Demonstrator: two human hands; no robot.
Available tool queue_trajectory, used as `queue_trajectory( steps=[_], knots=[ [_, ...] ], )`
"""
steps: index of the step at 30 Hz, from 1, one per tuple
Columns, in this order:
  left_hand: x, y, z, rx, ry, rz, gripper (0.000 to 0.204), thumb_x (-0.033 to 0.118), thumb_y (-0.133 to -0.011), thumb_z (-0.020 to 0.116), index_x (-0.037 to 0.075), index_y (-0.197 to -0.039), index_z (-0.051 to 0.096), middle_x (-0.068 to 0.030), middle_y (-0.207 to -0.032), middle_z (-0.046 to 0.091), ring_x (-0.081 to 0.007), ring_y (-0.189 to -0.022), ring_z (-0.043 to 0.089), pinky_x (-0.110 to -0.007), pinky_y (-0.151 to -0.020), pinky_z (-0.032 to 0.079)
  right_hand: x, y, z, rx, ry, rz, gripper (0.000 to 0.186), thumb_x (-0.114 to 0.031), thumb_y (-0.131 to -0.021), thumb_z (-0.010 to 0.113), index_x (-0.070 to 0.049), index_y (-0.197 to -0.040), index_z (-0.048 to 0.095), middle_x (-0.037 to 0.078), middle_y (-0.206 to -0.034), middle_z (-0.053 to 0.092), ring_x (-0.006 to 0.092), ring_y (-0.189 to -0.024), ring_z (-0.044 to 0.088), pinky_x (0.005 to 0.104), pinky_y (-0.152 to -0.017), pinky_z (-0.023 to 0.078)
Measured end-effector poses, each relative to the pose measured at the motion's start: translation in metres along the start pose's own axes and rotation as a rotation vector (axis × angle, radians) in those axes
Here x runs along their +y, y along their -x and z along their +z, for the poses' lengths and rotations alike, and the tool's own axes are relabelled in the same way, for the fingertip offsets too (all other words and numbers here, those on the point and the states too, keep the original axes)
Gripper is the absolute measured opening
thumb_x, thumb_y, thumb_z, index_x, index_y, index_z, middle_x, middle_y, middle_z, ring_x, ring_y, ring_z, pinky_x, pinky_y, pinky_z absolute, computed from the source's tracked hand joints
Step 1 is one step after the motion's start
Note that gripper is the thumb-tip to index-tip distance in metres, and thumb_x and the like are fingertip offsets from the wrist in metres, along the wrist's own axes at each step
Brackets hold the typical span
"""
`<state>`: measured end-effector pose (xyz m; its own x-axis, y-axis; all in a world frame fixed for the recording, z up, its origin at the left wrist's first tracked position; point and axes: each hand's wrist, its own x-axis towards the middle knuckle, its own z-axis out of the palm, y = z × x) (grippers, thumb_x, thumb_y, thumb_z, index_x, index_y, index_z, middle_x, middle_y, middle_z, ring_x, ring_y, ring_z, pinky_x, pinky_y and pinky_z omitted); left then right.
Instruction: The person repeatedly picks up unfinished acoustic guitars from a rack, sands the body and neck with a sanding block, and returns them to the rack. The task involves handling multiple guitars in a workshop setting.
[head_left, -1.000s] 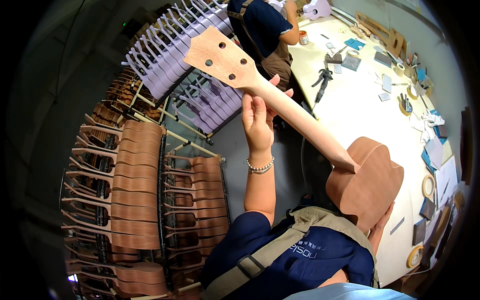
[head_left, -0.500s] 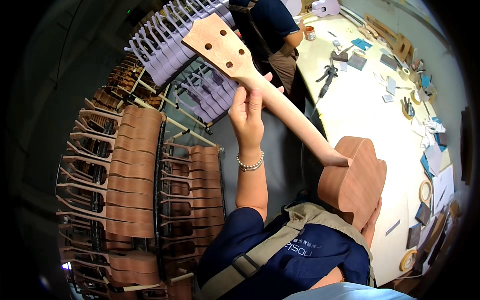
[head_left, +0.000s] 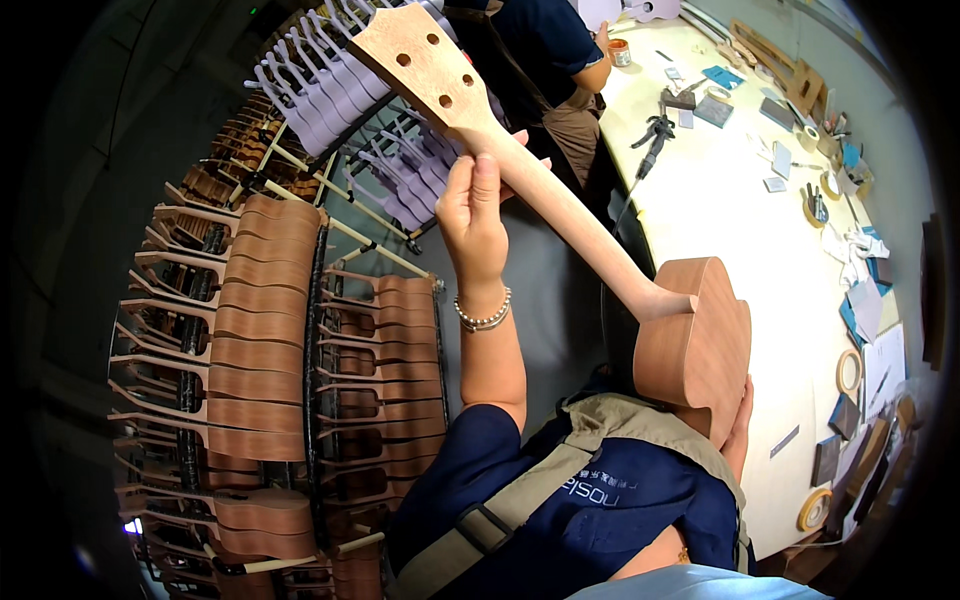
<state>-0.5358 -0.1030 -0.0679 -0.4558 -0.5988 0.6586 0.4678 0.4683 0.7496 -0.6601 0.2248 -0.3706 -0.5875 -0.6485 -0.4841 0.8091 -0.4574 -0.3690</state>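
An unfinished wooden ukulele (head_left: 574, 225) runs slantwise across the view, its headstock (head_left: 425, 60) at the upper left. The pale headstock has bare peg holes, and the brown body (head_left: 715, 345) sits at the lower right near my chest. My left hand (head_left: 473, 215), with a beaded bracelet at the wrist, is closed around the neck just below the headstock. Against the far side of the body rests my right hand (head_left: 738, 425), supporting it; most of its fingers are hidden behind the wood.
A long pale workbench (head_left: 790, 300) on the right bears tape rolls (head_left: 815, 510), sanding blocks (head_left: 845, 415) and an air gun (head_left: 655, 145). Racks of brown ukuleles (head_left: 260, 350) stand left, lilac ones (head_left: 330, 100) behind. A co-worker (head_left: 550, 70) is at the bench's far end.
The ukulele and my left hand have shifted slightly up and to the left, and the body has turned a little, showing more of its side. Both hands keep their hold.
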Motion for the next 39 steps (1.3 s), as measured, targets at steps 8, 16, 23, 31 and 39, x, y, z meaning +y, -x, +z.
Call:
queue_trajectory(
  steps=[8, 16, 23, 31, 39],
  knots=[
    [-0.015, -0.002, 0.008, 0.013, -0.075, 0.274, 0.029, 0.02, -0.091, 0.043, -0.007, -0.099, 0.044, -0.0359, -0.1, 0.054, -0.0415, -0.079, 0.061, -0.043, -0.061, 0.054, 0.006, 0.007, -0.001, 0.017, -0.129, -0.041, 0.057, -0.045, -0.092, 0.031, -0.003, -0.129, 0.04, 0.011, -0.128, 0.047, 0.0261, -0.113, 0.049, 0.0375, -0.096, 0.037],
    [0.005, -0.025, 0.11, -0.099, -0.119, 0.164, 0.05, 0.027, -0.097, 0.027, -0.019, -0.108, 0.042, -0.0266, -0.112, 0.05, -0.0311, -0.086, 0.059, -0.036, -0.08, 0.052, 0.04, -0.03, -0.056, 0.496, 0.765, -0.429, 0.046, -0.041, -0.091, 0.036, -0.002, -0.104, 0.058, 0.014, -0.105, 0.06, 0.029, -0.096, 0.056, 0.0395, -0.083, 0.043],
    [-0.029, -0.054, 0.161, -0.1, -0.072, 0.173, 0.048, 0.028, -0.096, 0.029, -0.016, -0.106, 0.046, -0.0223, -0.102, 0.055, -0.0258, -0.076, 0.06, -0.032, -0.068, 0.056, -0.021, 0.003, -0.031, 0.88, 1.345, -0.657, 0.027, -0.03, -0.082, 0.055, -0.005, -0.08, 0.065, 0.011, -0.076, 0.061, 0.0298, -0.073, 0.058, 0.0404, -0.066, 0.046],
    [-0.048, -0.067, 0.216, -0.145, 0.027, 0.116, 0.049, 0.035, -0.097, 0.027, -0.01, -0.1, 0.049, -0.0154, -0.083, 0.055, -0.0204, -0.064, 0.055, -0.028, -0.054, 0.05, -0.221, -0.09, -0.055, 1.073, 1.317, -0.809, 0.025, -0.033, -0.081, 0.056, -0.01, -0.082, 0.065, 0.011, -0.077, 0.064, 0.0303, -0.074, 0.06, 0.0408, -0.065, 0.046],
    [-0.065, -0.068, 0.283, -0.155, 0.05, 0.059, 0.041, 0.029, -0.097, 0.028, -0.006, -0.104, 0.047, -0.0142, -0.081, 0.057, -0.0154, -0.06, 0.053, -0.024, -0.052, 0.046, -0.385, -0.18, -0.106, 1.539, 1.552, -0.161, 0.074, -0.064, -0.067, 0.059, -0.007, -0.113, 0.056, 0.018, -0.116, 0.055, 0.0333, -0.108, 0.052, 0.0449, -0.084, 0.044]
  ],
)
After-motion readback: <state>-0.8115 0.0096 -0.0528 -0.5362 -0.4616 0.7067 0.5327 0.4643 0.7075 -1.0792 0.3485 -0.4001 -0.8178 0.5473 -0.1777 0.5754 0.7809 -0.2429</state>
